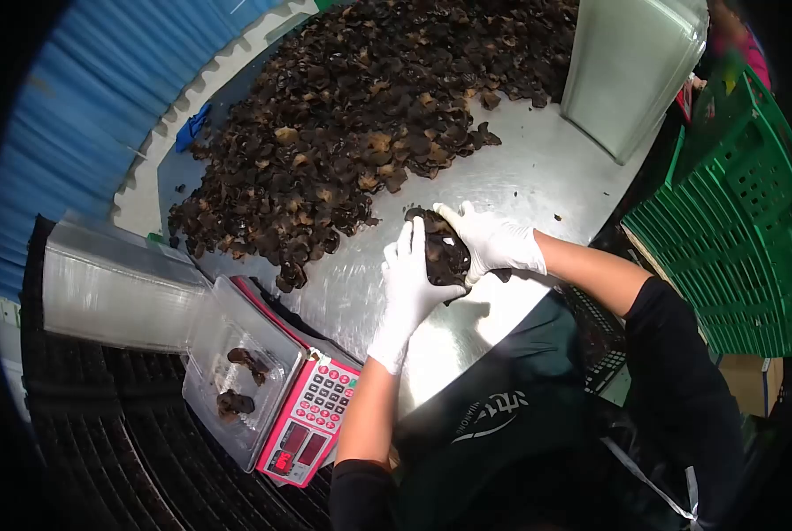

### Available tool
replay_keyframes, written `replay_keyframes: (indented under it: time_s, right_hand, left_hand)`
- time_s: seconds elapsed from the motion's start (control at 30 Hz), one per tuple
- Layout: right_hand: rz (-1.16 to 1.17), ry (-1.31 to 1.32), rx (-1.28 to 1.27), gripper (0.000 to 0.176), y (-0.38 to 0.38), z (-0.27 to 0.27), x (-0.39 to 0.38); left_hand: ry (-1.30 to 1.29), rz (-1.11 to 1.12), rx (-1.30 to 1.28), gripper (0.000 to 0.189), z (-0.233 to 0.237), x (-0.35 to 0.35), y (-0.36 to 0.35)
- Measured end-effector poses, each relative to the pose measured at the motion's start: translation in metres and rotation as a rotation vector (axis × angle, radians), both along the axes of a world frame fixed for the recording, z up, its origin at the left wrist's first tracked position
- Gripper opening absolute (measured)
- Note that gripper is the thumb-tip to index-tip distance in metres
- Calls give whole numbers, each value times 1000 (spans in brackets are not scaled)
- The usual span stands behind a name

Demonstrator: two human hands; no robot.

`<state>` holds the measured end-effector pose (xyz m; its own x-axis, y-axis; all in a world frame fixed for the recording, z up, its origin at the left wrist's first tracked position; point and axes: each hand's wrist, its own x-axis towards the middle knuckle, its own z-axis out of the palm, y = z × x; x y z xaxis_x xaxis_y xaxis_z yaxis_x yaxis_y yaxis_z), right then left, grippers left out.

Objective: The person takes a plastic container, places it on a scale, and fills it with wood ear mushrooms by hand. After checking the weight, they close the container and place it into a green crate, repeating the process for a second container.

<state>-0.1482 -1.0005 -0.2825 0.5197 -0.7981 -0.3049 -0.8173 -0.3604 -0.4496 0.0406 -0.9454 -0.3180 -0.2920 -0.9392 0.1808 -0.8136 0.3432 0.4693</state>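
1. Head view: left of the shiny, silvery metal table (520,168), a pink-and-white electronic scale (312,411) bears a clear plastic tray (275,403) holding a few dark brown pieces (235,404).
2. Across the table's far part spreads a broad heap of dark, ruffled, fungus-like pieces (352,124).
3. Toward the table's near edge, your white-gloved left hand (411,281) is curled around one side of a dark, rounded clump (446,257).
4. Your white-gloved right hand (495,242) closes on its other side, so both grip it; whether it touches the table, you cannot tell.
5. You appear to be gathering a handful; the next move calls for even pressure from both palms, lest pieces slip.
6. Right of the table stand green plastic crates (723,230).
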Motion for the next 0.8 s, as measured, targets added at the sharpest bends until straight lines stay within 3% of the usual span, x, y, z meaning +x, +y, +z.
replay_keyframes:
  time_s: [0.03, 0.07, 0.13, 0.17, 0.23, 0.3, 0.37, 0.43, 0.57, 0.7, 0.8]
  right_hand:
    - [11, -31, -36, 133, -1, -1, 3]
    - [18, -33, -45, 133, 0, -1, 4]
    - [-14, -144, -87, 116, 10, 1, 10]
    - [-18, -196, -109, 98, 11, -6, 10]
    - [-71, -298, -144, 85, 16, -13, 8]
    - [-77, -487, -100, 78, 22, 3, 9]
    - [-115, -644, -70, 78, 24, -2, 11]
    - [-115, -552, -242, 79, 21, -6, 13]
    - [-119, -515, -273, 71, 32, 55, 48]
    - [168, -721, -339, 67, 50, 114, 117]
    - [340, -710, -360, 66, 69, 140, 181]
  left_hand:
    - [11, -33, -10, 125, 2, 1, -7]
    - [65, -44, 16, 109, 3, 1, -11]
    - [118, -21, 23, 103, 2, 1, -10]
    - [176, -6, 38, 98, 1, 0, -8]
    - [272, -31, -139, 83, -3, -4, -5]
    - [466, -63, -1, 84, -2, -7, -3]
    - [365, 96, 95, 82, 0, -17, -2]
    - [316, 116, -95, 81, -3, -20, -5]
    - [308, 260, -72, 81, 65, 4, 19]
    - [357, 363, -380, 74, 136, 65, 68]
    - [285, 516, -420, 75, 162, 119, 108]
